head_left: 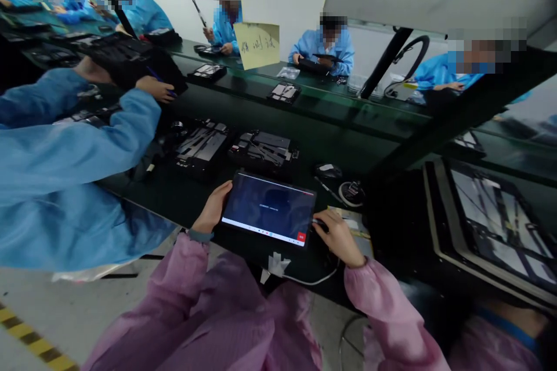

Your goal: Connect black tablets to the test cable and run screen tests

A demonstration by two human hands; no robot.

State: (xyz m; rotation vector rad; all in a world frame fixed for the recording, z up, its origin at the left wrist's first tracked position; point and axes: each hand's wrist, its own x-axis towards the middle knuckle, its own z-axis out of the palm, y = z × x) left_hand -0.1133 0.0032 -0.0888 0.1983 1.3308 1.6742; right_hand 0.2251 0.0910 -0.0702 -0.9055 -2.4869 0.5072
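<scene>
A tablet (268,208) with a lit dark-blue screen is tilted up at the front edge of the bench. Small light text shows mid-screen, with a red square at the lower right corner. My left hand (213,208) is closed on the tablet's left edge, thumb along its side. At the right edge, my right hand (337,233) pinches a small dark cable plug (321,224) against the tablet's side. Whether the plug is fully seated I cannot tell. Below my right hand, a white cable (311,282) loops along the bench edge, near some pale tape (278,264).
Opened tablets (202,142) with bare insides lie behind, beside another stack (263,148). A computer mouse (328,171) and a round coiled item (351,192) sit right. Black trays (491,226) rise at far right. A co-worker's blue sleeve (78,145) reaches in from the left.
</scene>
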